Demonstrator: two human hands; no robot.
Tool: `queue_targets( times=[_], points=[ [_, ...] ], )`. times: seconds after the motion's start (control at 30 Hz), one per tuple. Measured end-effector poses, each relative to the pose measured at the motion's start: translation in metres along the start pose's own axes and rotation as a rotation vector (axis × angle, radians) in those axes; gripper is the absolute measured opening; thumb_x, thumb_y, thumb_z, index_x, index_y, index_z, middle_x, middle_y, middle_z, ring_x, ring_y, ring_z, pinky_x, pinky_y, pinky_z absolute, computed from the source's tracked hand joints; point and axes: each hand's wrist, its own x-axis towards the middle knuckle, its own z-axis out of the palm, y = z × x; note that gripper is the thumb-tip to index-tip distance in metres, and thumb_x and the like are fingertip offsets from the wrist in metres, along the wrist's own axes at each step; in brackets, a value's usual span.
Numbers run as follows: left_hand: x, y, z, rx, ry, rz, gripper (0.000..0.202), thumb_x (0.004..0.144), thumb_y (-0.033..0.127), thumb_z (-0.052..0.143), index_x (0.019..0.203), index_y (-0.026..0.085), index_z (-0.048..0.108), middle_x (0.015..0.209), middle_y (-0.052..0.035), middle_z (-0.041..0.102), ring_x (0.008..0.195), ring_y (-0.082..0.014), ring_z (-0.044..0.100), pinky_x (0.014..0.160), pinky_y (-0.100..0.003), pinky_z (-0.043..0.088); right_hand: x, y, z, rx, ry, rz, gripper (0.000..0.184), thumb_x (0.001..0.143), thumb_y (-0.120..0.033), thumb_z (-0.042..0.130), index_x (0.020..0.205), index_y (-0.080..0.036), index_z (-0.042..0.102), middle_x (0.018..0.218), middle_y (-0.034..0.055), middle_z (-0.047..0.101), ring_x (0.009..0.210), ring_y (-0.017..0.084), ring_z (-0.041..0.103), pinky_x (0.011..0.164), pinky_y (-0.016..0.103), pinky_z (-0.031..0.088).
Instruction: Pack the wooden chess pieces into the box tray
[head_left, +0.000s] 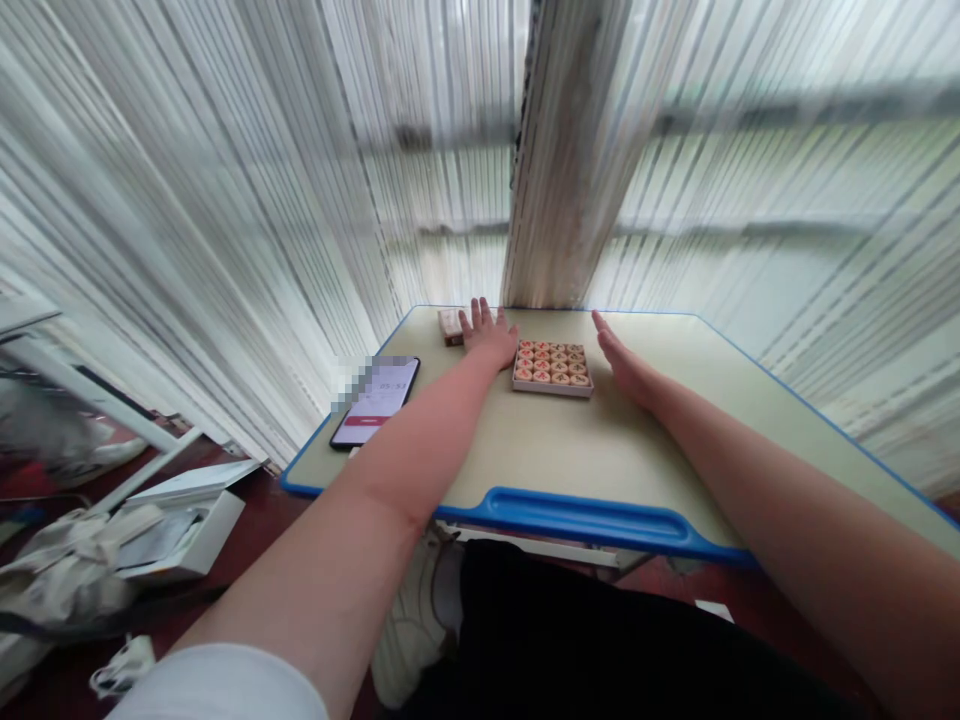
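Observation:
A shallow box [553,390] full of round wooden xiangqi pieces [553,363] with red and dark characters lies on the table between my hands. My left hand [487,335] has its fingers spread, just left of the box and beside a small pale carton [450,326] that it partly hides. I cannot tell whether the fingers touch that carton. To the right of the pieces, my right hand [622,362] is held on edge with its fingers stretched out, holding nothing and apart from the box.
The pale table [585,450] has a blue rim with a groove in front. A phone [379,400] lies at its left side. Striped curtains [442,150] hang behind. On the floor at left are an open white box [202,540] and a cloth bag [67,570].

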Motion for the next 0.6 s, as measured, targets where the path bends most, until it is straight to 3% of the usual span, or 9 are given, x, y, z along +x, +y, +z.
queue_targets(
  times=[0.1,0.3,0.47,0.6],
  points=[
    [0.004,0.0,0.002,0.007,-0.02,-0.031,0.064,0.087,0.045,0.024,0.143,0.013,0.025,0.153,-0.0121,0.009,0.14,-0.0304,-0.004,0.109,-0.055,-0.006,0.003,0.001,0.001,-0.029,0.056,-0.01,0.084,0.076,-0.077,0.026,0.146,-0.03,0.015,0.153,-0.007,0.009,0.14,0.024,0.005,0.114,0.044,0.005],
    [0.005,0.0,0.003,-0.014,-0.065,-0.032,0.059,0.088,0.036,0.024,0.14,0.01,0.031,0.149,-0.0156,0.023,0.137,-0.0304,0.018,0.11,-0.053,0.008,0.004,-0.006,0.006,-0.16,0.081,-0.02,0.094,0.076,-0.077,0.029,0.147,-0.017,0.015,0.152,0.0074,0.016,0.139,0.026,0.012,0.113,0.043,0.009],
    [-0.003,-0.002,-0.001,-0.019,-0.057,0.039,0.056,0.088,0.036,0.027,0.138,0.012,0.035,0.146,-0.0152,0.03,0.134,-0.0285,0.027,0.107,-0.049,0.018,0.005,-0.01,0.013,-0.298,0.071,0.017,0.089,0.077,-0.071,0.037,0.145,-0.016,0.021,0.15,0.0096,0.023,0.137,0.029,0.02,0.112,0.046,0.015],
    [-0.007,-0.003,-0.003,-0.042,-0.013,0.084,0.053,0.086,0.034,0.037,0.133,0.008,0.04,0.136,-0.0182,0.044,0.126,-0.0282,0.038,0.102,-0.046,0.027,0.007,-0.008,0.017,-0.332,0.074,0.026,0.084,0.077,-0.066,0.041,0.143,-0.017,0.028,0.148,0.0084,0.029,0.136,0.029,0.022,0.113,0.045,0.015]
  ],
)
